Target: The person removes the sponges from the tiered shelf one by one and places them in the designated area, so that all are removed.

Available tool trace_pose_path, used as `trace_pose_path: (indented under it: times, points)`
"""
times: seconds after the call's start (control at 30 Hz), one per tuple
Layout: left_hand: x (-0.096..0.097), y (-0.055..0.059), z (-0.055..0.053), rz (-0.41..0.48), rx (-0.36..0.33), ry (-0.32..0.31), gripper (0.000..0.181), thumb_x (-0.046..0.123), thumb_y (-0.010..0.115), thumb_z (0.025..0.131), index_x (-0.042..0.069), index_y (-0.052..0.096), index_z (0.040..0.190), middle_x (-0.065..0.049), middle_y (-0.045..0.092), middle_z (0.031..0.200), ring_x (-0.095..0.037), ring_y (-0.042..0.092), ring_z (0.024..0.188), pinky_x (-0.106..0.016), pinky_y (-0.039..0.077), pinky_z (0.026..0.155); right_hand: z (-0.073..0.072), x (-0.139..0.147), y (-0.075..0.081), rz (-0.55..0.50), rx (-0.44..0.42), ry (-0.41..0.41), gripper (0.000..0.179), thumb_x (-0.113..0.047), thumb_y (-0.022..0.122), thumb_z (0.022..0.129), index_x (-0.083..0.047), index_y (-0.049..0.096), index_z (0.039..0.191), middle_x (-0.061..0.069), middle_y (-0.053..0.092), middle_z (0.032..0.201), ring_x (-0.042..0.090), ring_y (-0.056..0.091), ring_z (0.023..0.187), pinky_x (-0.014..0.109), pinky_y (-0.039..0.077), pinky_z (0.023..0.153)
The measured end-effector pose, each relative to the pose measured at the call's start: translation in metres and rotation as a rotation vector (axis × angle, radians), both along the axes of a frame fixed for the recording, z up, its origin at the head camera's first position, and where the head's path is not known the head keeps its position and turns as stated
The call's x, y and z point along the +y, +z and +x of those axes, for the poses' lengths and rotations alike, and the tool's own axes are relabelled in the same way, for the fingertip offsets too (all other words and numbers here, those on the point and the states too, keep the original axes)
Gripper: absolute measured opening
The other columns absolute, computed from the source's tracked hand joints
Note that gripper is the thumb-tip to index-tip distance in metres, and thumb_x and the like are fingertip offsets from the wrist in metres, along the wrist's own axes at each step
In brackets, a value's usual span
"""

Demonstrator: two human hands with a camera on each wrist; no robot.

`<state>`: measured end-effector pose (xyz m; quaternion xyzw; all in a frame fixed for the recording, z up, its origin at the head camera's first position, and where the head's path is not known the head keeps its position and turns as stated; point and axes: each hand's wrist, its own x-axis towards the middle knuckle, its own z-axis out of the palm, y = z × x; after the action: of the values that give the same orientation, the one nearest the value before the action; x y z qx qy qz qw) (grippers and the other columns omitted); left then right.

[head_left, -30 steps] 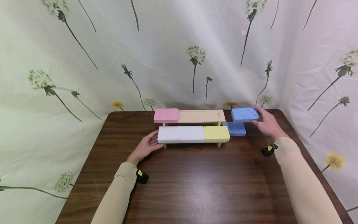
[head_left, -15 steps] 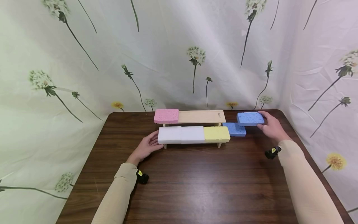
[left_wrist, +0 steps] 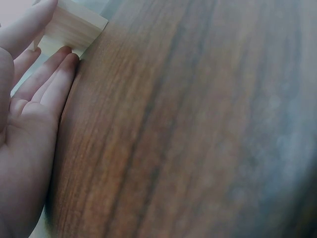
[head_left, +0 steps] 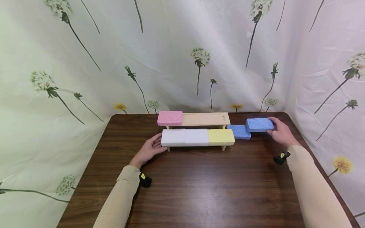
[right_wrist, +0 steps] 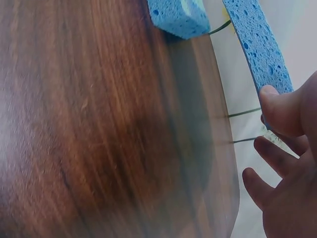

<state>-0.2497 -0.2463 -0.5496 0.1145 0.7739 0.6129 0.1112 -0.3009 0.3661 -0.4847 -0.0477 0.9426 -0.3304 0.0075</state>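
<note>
Beneath your left hand (head_left: 149,149) and right hand (head_left: 281,132) spreads a dark brown wood-grain counter (head_left: 205,202), its far corners rounded. Beyond your hands hangs pale, wrinkled cloth (head_left: 168,72) printed with dandelions (head_left: 201,55); more covers the side past your right hand. A soft sheen (head_left: 209,182) lies nearer you than your hands. Left of your left hand, the cloth looks greenish.

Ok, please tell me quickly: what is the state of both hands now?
Left hand: open, at the front pale wooden stand.
Right hand: holding a blue rectangular sponge.
</note>
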Motion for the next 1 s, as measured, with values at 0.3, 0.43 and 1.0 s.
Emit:
trace_pose_path:
  times: [0.3,0.43,1.0]
  points:
    - [-0.001,0.0,0.0,-0.001,0.003,-0.006,0.086,0.008,0.079,0.096,0.0,0.028,0.164,-0.027,0.042,0.16,-0.039,0.045,0.147,-0.029,0.045,0.115,0.003,0.012,-0.008,0.011,-0.001,-0.007,0.063,0.003,0.059,0.095,0.012,0.035,0.153,0.045,0.035,0.153,0.061,0.034,0.141,0.073,0.027,0.118]
    - [-0.001,-0.001,0.0,0.006,0.002,-0.008,0.085,0.008,0.078,0.096,-0.001,0.028,0.164,-0.028,0.041,0.161,-0.039,0.044,0.148,-0.029,0.045,0.116,0.004,0.015,-0.012,0.016,-0.014,-0.014,0.063,0.003,0.059,0.096,0.013,0.035,0.153,0.044,0.035,0.153,0.061,0.034,0.142,0.072,0.028,0.118]
    - [0.0,-0.001,0.0,0.008,0.001,-0.007,0.085,0.008,0.079,0.095,0.0,0.029,0.164,-0.027,0.042,0.161,-0.039,0.045,0.147,-0.029,0.046,0.115,0.006,0.016,-0.02,0.083,-0.094,0.029,0.063,0.0,0.06,0.097,0.014,0.033,0.152,0.047,0.035,0.151,0.061,0.035,0.14,0.073,0.03,0.116]
